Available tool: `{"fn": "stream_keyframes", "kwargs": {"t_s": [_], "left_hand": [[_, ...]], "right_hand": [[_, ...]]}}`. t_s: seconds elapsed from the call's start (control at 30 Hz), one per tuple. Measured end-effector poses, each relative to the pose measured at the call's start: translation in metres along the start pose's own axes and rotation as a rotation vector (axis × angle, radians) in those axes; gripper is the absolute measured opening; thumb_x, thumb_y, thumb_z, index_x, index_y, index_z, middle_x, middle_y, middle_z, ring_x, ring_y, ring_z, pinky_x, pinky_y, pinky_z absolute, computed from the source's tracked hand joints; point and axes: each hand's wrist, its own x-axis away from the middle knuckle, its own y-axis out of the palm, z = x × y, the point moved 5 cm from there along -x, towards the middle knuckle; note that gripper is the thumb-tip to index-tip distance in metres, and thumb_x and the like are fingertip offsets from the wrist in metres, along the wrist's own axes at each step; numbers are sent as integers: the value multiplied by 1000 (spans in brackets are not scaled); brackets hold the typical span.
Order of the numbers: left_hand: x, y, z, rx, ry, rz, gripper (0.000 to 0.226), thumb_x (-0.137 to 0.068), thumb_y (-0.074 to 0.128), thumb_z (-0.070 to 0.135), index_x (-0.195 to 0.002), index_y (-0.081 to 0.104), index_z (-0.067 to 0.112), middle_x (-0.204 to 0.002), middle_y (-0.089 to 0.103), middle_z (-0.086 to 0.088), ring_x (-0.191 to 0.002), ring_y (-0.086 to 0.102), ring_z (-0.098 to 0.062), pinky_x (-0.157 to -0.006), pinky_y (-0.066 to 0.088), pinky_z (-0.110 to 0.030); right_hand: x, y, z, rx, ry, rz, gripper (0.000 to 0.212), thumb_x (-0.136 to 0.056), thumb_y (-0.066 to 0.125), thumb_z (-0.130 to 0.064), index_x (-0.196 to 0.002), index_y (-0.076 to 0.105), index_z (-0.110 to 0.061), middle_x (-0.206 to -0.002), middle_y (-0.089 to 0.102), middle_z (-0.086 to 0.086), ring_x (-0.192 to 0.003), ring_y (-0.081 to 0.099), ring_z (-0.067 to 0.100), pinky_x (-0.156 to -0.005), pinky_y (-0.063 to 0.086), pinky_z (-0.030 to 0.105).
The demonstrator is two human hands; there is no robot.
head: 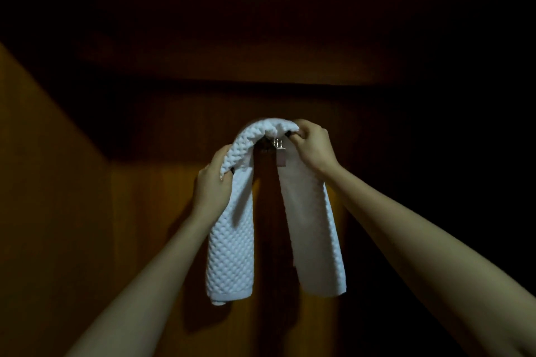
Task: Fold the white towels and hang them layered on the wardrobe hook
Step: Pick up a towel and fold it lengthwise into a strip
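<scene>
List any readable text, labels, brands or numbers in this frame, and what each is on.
No readable text in this frame.
white towel: woven texture only, no label or tag in view.
metal hook: no marking visible; it is small and dimly lit.
wardrobe panel: plain wood; the upper part is too dark to check.

White waffle-weave cloth towel [232, 249] (bumpy, matt) over a shiny metal hook [279, 145]; wardrobe panel [150, 206] smooth brown wood.
</scene>
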Motion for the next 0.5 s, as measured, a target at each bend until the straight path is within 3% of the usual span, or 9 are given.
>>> {"fn": "stream_keyframes", "kwargs": {"t_s": [0.07, 0.17, 0.3, 0.33, 0.43, 0.5], "left_hand": [[13, 9, 0, -6, 9, -80, 52, -96, 49, 0, -145, 45, 16, -122, 65, -6, -97, 65, -22, -73, 49, -26], [21, 23, -2, 10, -29, -141, 54, -98, 48, 2, -149, 38, 17, -132, 59, -11, -111, 61, -24, -88, 52, -35], [27, 42, 0, 48, -24, -159, 57, -99, 53, 12, -151, 32, 21, -129, 61, -10, -113, 60, -23, -83, 48, -14], [30, 47, 0, 77, -10, -170, 57, -99, 53, 14, -152, 30, 22, -129, 60, -11, -113, 60, -26, -84, 49, -17], [41, 59, -3, 143, -46, -188, 64, -98, 53, 18, -153, 23, 30, -142, 52, -7, -124, 54, -31, -101, 48, -46], [49, 63, -11, 117, -130, -149, 72, -94, 60, 17, -154, 23, 28, -139, 55, -13, -122, 55, -36, -100, 47, -49]], "right_hand": [[7, 3, 7, -19, 18, 10, 19, -94, 53, -5, -106, 68, -7, -93, 69, 1, -80, 60, 1, -64, 44, 8], [22, 5, 19, -56, 27, 17, 26, -97, 53, -9, -119, 67, -11, -100, 67, -7, -85, 58, -13, -69, 42, 3], [46, 18, 31, -142, 68, 9, 35, -98, 54, -10, -131, 61, -17, -105, 64, -20, -92, 57, -21, -76, 43, 1], [52, 21, 33, -166, 86, 18, 38, -97, 55, -9, -133, 59, -18, -106, 63, -21, -93, 57, -21, -77, 44, 1], [68, 28, 42, -216, 134, 17, 52, -94, 61, -16, -143, 49, -26, -116, 57, -28, -100, 53, -22, -79, 44, 1], [82, 35, 56, -237, 243, -50, 63, -89, 68, -23, -146, 41, -27, -121, 54, -25, -101, 54, -14, -80, 48, 9]]}}
